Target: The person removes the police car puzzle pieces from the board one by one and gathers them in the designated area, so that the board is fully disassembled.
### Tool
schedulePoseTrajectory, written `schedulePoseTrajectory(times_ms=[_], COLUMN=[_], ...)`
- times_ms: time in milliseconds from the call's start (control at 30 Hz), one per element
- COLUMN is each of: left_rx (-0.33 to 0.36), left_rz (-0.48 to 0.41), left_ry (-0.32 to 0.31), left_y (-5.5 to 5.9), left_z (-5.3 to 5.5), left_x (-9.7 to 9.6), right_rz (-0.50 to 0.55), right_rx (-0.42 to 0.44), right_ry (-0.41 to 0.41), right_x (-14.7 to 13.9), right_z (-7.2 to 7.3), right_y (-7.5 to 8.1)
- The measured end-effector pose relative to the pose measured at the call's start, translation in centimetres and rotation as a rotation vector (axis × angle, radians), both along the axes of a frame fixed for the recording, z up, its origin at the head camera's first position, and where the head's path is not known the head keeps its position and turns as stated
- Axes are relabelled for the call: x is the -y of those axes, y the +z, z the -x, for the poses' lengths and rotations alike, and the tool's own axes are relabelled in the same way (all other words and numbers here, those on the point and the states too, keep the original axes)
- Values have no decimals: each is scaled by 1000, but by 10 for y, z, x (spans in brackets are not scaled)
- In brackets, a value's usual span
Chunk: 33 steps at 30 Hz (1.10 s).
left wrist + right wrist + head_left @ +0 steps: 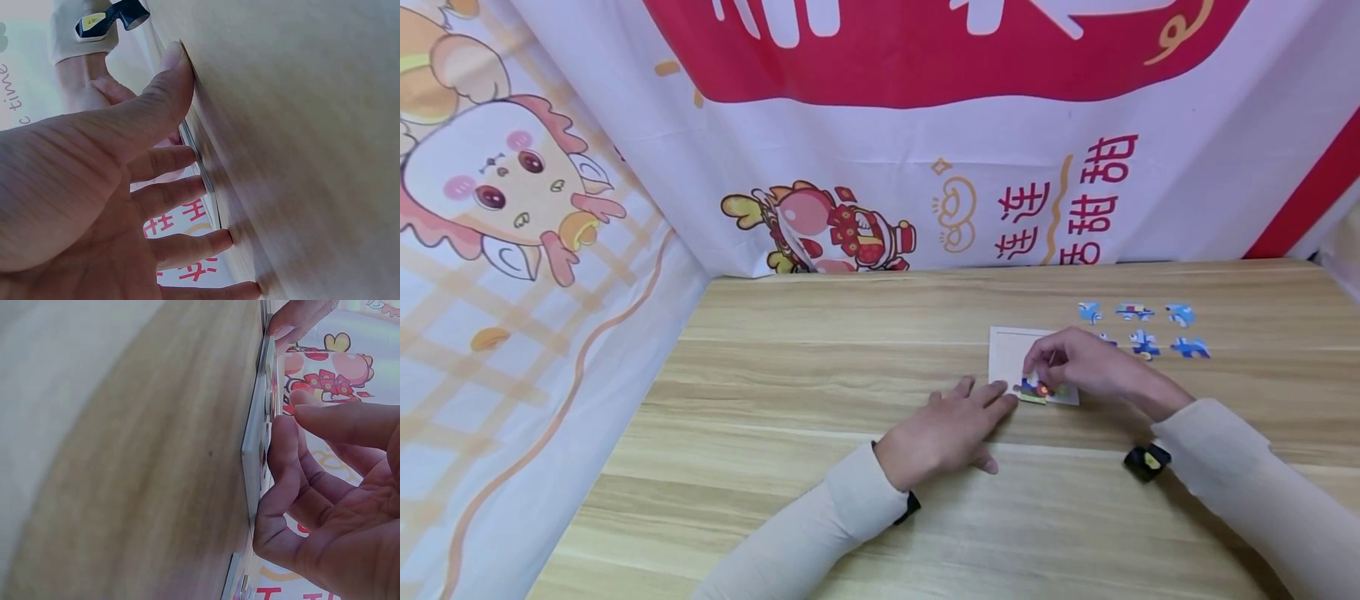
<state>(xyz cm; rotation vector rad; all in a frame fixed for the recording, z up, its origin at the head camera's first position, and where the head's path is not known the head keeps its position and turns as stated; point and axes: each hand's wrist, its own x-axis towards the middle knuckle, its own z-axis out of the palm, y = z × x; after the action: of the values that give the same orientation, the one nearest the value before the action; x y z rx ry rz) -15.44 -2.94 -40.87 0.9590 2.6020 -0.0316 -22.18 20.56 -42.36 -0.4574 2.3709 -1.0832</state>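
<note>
A flat white puzzle board [1003,350] lies on the wooden table, with several colourful pieces fitted along its near edge. Over it the right hand [1078,362] bends its fingers and seems to pinch a small blue-and-white puzzle piece [1032,379]; the fingers partly hide it. From the side, the right wrist view has the curled fingers [284,469] against the face of the board [253,456]. The left hand [947,429] is spread, its fingertips touching the board's near left corner. In the left wrist view its fingers [169,197] are straight and apart.
Loose blue puzzle pieces [1144,343] lie in two rows to the right of the board, beyond the right hand. The wooden table [820,350] ends at a printed cloth [917,183] behind, and another printed cloth [512,333] hangs on the left.
</note>
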Motion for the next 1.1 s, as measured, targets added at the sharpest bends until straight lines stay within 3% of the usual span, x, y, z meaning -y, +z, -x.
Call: schedulePoseTrajectory(times_ms=[500,1100], left_rx=[-2,-18], left_rz=[8,3], left_ry=[-7,-12], left_y=[-1,-2], left_z=[0,0], left_x=[1,1], right_rz=[-56,-84], right_rx=[1,-11], right_ry=[-17,19], right_x=[6,11], right_z=[-2,-1], right_y=[0,1])
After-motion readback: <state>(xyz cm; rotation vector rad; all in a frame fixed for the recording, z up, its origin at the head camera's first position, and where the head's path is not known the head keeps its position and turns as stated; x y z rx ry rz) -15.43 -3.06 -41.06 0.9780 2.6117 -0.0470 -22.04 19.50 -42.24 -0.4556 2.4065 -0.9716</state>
